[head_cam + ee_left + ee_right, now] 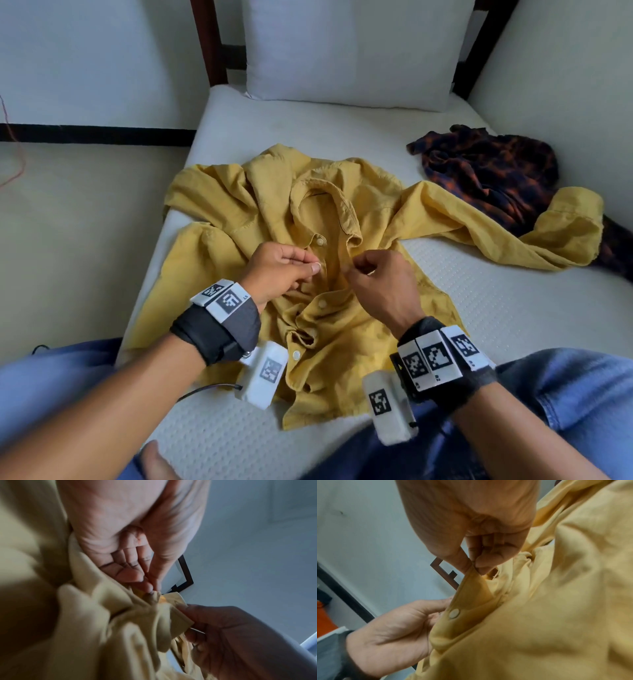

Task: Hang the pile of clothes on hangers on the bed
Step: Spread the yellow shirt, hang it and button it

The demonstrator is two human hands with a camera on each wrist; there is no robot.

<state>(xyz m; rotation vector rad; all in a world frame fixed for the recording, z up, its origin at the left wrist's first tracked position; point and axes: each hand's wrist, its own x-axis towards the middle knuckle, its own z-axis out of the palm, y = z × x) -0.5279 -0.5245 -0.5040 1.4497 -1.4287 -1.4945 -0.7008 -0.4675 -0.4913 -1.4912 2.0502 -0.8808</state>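
yellow shirt [342, 212] lying front-up and crumpled on the white bed [513, 308], collar toward the pillow [349, 51]. left hand [277, 270] and right hand [380, 284] each pinch one edge of the open button placket between thumb and fingertips, just below the collar. dark patterned garment [486, 171] lies bunched near the shirt's far sleeve.

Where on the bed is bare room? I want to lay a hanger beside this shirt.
Bare mattress lies right of the yellow shirt, below its spread sleeve, and between the collar and the pillow. It is crowded at the far right, where the dark plaid garment lies partly under that sleeve.
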